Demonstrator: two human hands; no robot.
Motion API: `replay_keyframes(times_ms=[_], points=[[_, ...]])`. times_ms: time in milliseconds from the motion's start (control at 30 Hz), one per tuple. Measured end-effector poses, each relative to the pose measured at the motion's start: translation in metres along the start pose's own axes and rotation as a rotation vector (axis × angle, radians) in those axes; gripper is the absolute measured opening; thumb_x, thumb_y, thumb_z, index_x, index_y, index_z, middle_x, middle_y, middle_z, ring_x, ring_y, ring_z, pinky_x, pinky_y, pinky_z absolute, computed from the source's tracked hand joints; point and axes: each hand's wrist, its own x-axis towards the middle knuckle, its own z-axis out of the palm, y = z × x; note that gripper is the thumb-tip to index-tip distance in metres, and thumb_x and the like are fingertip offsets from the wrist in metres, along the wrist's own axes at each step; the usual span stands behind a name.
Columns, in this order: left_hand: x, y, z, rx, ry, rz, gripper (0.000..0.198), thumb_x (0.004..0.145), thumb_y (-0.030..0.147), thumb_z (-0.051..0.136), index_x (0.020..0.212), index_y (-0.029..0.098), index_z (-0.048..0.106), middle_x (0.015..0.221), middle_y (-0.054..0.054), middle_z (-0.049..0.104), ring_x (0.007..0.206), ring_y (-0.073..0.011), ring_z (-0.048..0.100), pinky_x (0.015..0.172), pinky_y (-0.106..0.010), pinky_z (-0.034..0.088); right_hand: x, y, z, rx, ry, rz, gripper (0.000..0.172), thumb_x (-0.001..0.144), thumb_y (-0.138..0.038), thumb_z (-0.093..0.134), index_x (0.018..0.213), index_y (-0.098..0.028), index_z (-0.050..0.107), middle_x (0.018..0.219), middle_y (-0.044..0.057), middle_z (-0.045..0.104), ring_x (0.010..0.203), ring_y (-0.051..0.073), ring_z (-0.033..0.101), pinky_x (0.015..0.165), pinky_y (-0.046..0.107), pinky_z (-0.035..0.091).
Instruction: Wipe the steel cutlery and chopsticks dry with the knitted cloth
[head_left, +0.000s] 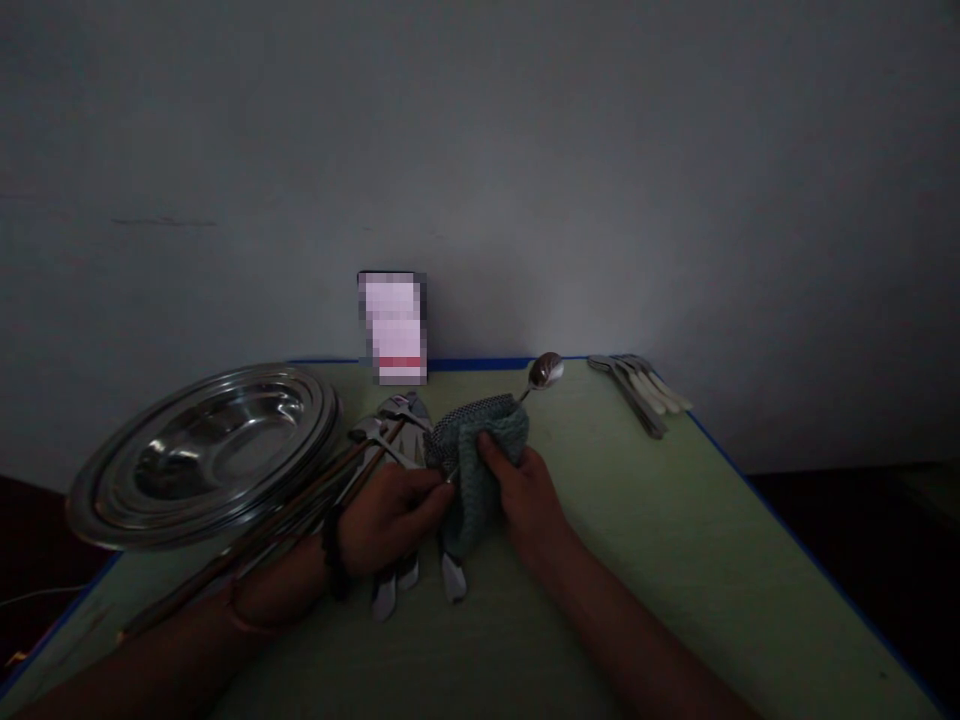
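Observation:
A metal spoon [546, 371] slants up to the right above the table, its bowl showing past a grey-green cloth [484, 440]. My left hand [397, 515], with a dark bead bracelet at the wrist, pinches the lower end of the spoon's handle. Folded around the spoon, the cloth is gripped by my right hand [525, 490], thumb on top; it hides the middle of the handle. Beneath and behind both hands lies a pile of cutlery [382, 430], partly covered by my left hand and the cloth.
Stacked round metal trays [307, 490] stand at the left. Long chopsticks [217, 570] lie beside them. Several spoons and forks, some with white handles [646, 392], rest at the back right. A phone [394, 325] with a blurred screen leans against the wall [480, 180]. Blue edging borders the table [645, 560].

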Motion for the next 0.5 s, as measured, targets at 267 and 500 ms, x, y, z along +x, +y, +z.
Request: replay_keyframes(times_ms=[267,500], points=[[-0.004,-0.007,0.004,0.140,-0.054,0.181,0.037,0.083,0.027,0.040,0.048,0.016,0.039,0.043,0.007,0.032,0.038,-0.0053,0.035,0.043,-0.017,0.027,0.024,-0.012,-0.014,0.417,0.282,0.097,0.027,0.066,-0.033,0.069,0.085,-0.015,0.064,0.087,0.005,0.071,0.081,0.017,0.066,0.073,0.029,0.053],[-0.005,-0.010,0.005,0.146,-0.101,0.212,0.038,0.084,0.029,0.038,0.048,0.017,0.041,0.043,0.006,0.033,0.039,-0.0068,0.036,0.044,-0.017,0.030,0.033,-0.020,-0.028,0.464,0.306,0.053,0.030,0.064,-0.030,0.072,0.090,-0.016,0.063,0.098,0.005,0.069,0.091,0.018,0.064,0.077,0.030,0.054]])
